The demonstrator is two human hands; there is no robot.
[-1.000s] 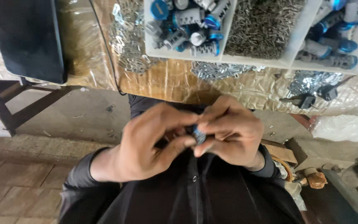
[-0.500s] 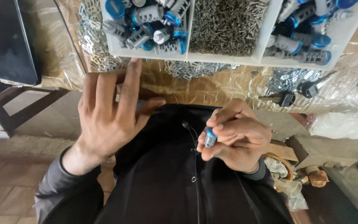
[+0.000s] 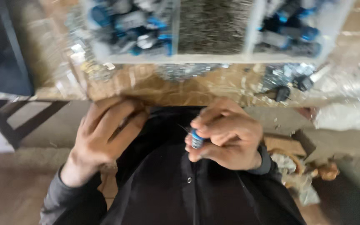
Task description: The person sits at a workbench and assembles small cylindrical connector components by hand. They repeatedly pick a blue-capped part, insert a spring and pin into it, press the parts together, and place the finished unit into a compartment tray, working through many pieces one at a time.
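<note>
My right hand (image 3: pixel 226 133) is closed around a small blue and grey cylindrical part (image 3: pixel 196 138), held over my black jacket (image 3: pixel 180 187). My left hand (image 3: pixel 105 133) is at the front edge of the table (image 3: pixel 196 89), its fingers curled loosely downward. Blur hides whether anything sits between those fingers. The two hands are apart. Beyond them stands a white compartment tray (image 3: pixel 176 58), with blue and grey parts (image 3: pixel 130 25) in its left cell, thin metal pins (image 3: pixel 213 25) in the middle cell and more blue parts (image 3: pixel 292 29) on the right.
The table top is wrapped in a wrinkled golden-brown sheet. Loose metal and dark parts (image 3: pixel 284 79) lie in front of the tray at right. A flat black object (image 3: pixel 1 46) lies at far left. Crumpled clear plastic (image 3: pixel 346 112) sits at right, with clutter on the floor below.
A second ago both hands worked the part together. My left hand let go, reached spread to the table edge, and now curls there. My right hand keeps the part.
</note>
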